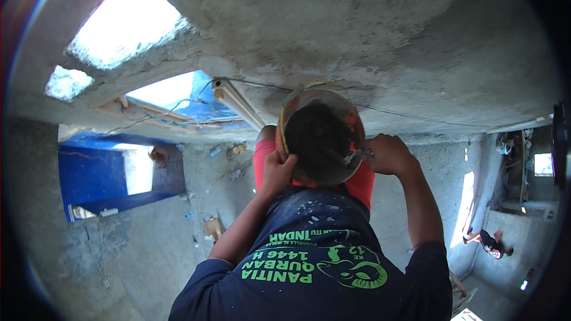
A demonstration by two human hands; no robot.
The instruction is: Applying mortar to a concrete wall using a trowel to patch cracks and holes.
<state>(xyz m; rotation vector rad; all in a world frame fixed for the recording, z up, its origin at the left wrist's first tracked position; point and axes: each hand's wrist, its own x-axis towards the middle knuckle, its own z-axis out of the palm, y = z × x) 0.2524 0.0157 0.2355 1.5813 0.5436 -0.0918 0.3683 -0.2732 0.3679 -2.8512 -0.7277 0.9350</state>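
A round orange and whitish bucket (289, 134) is in front of my body, at thigh height. Dark grey, mortar-like material (318, 128) lies inside it. My left hand (278, 172) grips the bucket's near left rim, with the thumb over the edge. At the right rim, my right hand (385, 153) is closed round the handle end of a metal trowel (357, 156). The trowel's blade points into the bucket, and the handle is mostly hidden by my fingers.
A grey plastered wall (416, 41) stands close ahead, with a cable (410, 117) along it. A wooden beam (238, 104) juts out by a bright window opening (169, 89) at left. A blue-walled recess (92, 169) lies far left. Another person (491, 244) is at lower right.
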